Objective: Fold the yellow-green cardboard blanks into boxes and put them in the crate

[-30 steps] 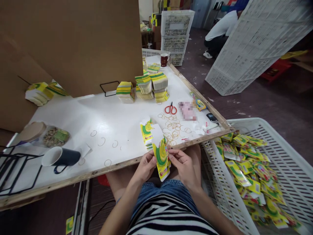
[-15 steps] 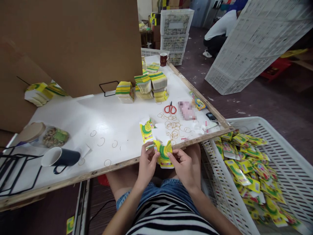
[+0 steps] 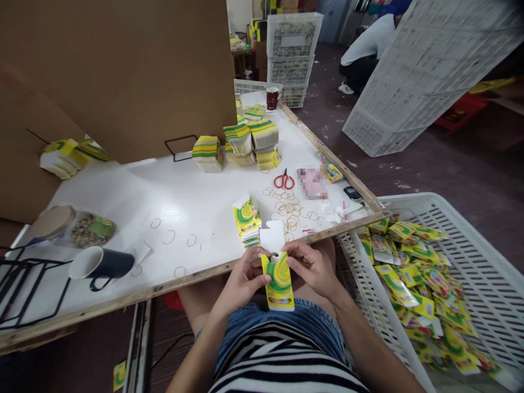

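Grip came from both sides: the left hand (image 3: 246,279) laid its thumb over the front of a yellow-and-green printed carton (image 3: 280,288), while the right hand (image 3: 308,266) pinched the upper right edge. This two-sided hold probably steadied the piece with its top exposed. It stood nearly upright just on the near side of the white counter (image 3: 164,191). Similar stacked cartons (image 3: 247,219) lay close by, seemingly for easy reach, with loose rubber bands (image 3: 290,209) beside them and red-handled scissors (image 3: 284,181) beyond; at the right, a white plastic crate (image 3: 374,327) contained jumbled yellow packages (image 3: 429,292). The held carton showed green swirls, lettering low on its front, a rounded notch at the top and a plain white flap (image 3: 272,240) rising behind; whether its body was flat or opened out was hard to judge.
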The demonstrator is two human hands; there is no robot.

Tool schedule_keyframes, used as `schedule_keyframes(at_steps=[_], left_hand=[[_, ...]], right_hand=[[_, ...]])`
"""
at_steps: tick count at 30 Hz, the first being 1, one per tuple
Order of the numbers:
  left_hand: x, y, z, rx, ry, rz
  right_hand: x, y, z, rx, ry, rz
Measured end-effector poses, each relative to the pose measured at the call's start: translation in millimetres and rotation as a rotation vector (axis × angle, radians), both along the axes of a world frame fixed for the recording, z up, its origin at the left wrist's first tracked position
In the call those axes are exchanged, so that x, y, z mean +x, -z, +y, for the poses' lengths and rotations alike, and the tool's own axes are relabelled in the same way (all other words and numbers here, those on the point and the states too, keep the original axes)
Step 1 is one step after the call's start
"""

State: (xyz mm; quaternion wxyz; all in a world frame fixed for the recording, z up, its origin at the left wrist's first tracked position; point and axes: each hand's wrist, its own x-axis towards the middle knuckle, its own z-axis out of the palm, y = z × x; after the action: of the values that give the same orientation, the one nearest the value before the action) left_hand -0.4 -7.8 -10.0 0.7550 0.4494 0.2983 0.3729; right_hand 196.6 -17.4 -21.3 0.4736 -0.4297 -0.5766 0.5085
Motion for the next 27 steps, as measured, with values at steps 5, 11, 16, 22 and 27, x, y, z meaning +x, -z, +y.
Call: schedule_keyframes(at_steps=[5, 11, 16, 22, 27], left_hand=[[2, 4.7, -1, -0.042, 0.014, -0.042], [1, -0.2, 2, -0.078, 0.031, 0.016], [3, 1.6, 3, -0.058, -0.010, 0.081], [7, 6.1, 1, 0.064, -0.123, 0.224], [10, 8.7, -1, 0.195, -0.217, 0.380]], right_hand=[[3, -4.8, 3, 0.056, 0.014, -0.152], [-2, 0.0, 1, 0.122, 0.127, -0.152], [-3, 5.1, 0, 0.031, 0.197, -0.037], [7, -3.6, 5, 0.172, 0.159, -0.188], [6, -8.1, 4, -0.030, 0.083, -0.195]])
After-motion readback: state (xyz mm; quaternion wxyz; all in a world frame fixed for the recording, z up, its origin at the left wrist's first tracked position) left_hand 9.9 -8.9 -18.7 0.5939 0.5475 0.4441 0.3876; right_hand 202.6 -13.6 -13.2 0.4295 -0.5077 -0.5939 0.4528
